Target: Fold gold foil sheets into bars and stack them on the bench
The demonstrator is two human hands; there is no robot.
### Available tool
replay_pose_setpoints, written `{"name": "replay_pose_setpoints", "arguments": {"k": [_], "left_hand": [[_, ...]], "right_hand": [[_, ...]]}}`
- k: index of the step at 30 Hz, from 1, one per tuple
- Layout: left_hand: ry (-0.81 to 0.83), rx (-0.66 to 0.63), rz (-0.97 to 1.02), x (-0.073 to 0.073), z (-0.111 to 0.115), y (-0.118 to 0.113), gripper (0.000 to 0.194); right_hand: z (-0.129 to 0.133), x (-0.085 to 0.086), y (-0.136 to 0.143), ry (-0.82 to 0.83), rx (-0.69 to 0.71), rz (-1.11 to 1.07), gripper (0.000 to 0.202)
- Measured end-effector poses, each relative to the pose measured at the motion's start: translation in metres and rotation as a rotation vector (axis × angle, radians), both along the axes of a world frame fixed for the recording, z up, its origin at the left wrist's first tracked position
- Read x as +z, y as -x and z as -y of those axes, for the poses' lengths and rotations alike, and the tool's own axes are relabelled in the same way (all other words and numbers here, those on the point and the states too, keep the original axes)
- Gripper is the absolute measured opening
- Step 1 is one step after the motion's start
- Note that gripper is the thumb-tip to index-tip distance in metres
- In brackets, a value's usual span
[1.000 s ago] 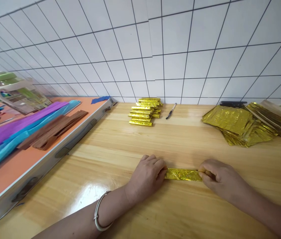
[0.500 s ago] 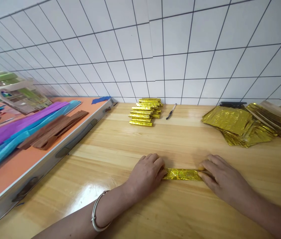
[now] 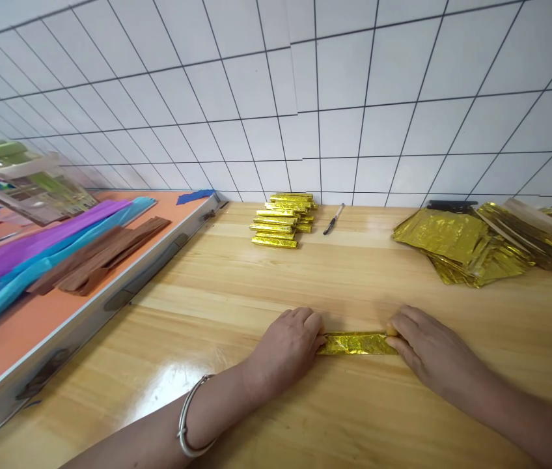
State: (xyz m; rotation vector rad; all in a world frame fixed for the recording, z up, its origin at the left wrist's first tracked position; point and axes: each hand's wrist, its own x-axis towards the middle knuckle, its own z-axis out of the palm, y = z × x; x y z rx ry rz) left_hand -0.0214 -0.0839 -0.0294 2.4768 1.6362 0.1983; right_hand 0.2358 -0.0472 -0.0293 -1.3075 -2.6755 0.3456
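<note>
The left hand (image 3: 286,350) and right hand (image 3: 435,348) pinch a flat strip (image 3: 357,343); stacked rolls (image 3: 275,229) look finished, piled sheets (image 3: 446,234) unworked.

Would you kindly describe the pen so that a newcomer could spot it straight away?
Start at the white wall with dark grid lines and drop to the wooden tabletop at its foot. Just right of the stacked gold foil rolls lies the pen, slanting. Its slim, pale barrel and dark near end set it apart from the shiny rolls.
</note>
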Motion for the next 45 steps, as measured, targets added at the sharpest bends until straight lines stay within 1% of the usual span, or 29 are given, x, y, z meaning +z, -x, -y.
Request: {"name": "replay_pose_setpoints", "arguments": {"k": [5, 11, 15, 19, 22, 25, 30, 34, 39, 42, 45], "left_hand": [[0.003, -0.021, 0.081, -0.002, 0.000, 0.001, 0.005], [-0.014, -0.077, 0.104, -0.004, 0.000, 0.001, 0.006], [0.021, -0.073, 0.102, 0.000, -0.001, 0.001, 0.009], [0.064, -0.113, 0.129, 0.008, -0.001, 0.001, 0.012], [0.061, -0.120, 0.125, 0.009, -0.001, 0.000, 0.011], [0.021, -0.119, 0.081, 0.005, 0.000, -0.001, 0.011], [-0.049, -0.132, -0.045, -0.001, 0.004, -0.006, 0.010], [-0.064, -0.124, -0.094, 0.001, 0.007, -0.009, 0.008], [-0.048, -0.077, -0.100, 0.005, 0.008, -0.010, 0.008], [-0.034, -0.066, -0.099, 0.006, 0.008, -0.009, 0.010], [-0.045, -0.092, -0.093, 0.006, 0.007, -0.008, 0.013]], "right_hand": [[0.001, 0.003, 0.001, 0.019, 0.038, -0.023, 0.012], [-0.001, 0.010, -0.001, 0.070, 0.078, -0.014, 0.011], [-0.003, 0.008, -0.004, 0.059, 0.113, -0.043, 0.011], [-0.004, 0.006, -0.006, 0.047, 0.141, -0.092, 0.013], [-0.005, 0.006, -0.008, 0.038, 0.155, -0.095, 0.013], [-0.005, 0.007, -0.007, 0.044, 0.137, -0.082, 0.012], [-0.001, 0.012, 0.002, 0.077, 0.040, -0.020, 0.008], [0.003, 0.018, 0.009, 0.074, -0.010, 0.074, 0.011], [0.009, 0.026, 0.010, 0.049, -0.033, 0.176, 0.010], [0.011, 0.026, 0.010, 0.032, -0.034, 0.205, 0.012], [0.014, 0.026, 0.012, 0.011, -0.026, 0.209, 0.013]]}}
